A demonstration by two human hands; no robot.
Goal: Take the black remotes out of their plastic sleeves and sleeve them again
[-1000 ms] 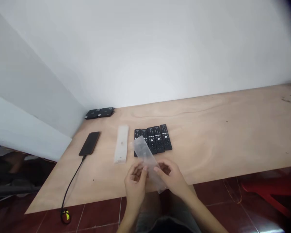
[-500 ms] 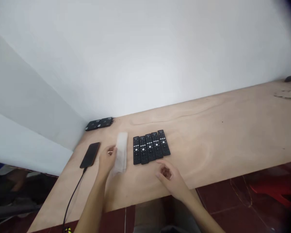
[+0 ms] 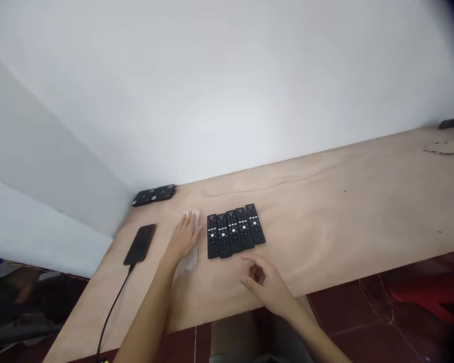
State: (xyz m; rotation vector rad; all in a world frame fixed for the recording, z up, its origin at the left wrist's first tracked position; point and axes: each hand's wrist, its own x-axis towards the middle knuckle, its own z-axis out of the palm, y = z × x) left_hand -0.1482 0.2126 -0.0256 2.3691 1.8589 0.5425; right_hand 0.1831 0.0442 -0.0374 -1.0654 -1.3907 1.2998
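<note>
1. So, on my feed the left hand (image 3: 181,240) lies palm-down, fingers extended, on the whitish plastic sleeves (image 3: 191,260), probably steadying them; can't see it pinching anything.
2. I've got the right hand (image 3: 268,285) half curled, thumb and fingertips apart, nothing visible in it, just nearer me than the remotes (image 3: 234,238).
3. Those five sit side by side, I'd guess for easy reach.
4. Room-wise, the phone (image 3: 139,244) flanks the left forearm; the table's (image 3: 318,217) widest stretch runs right.
</note>
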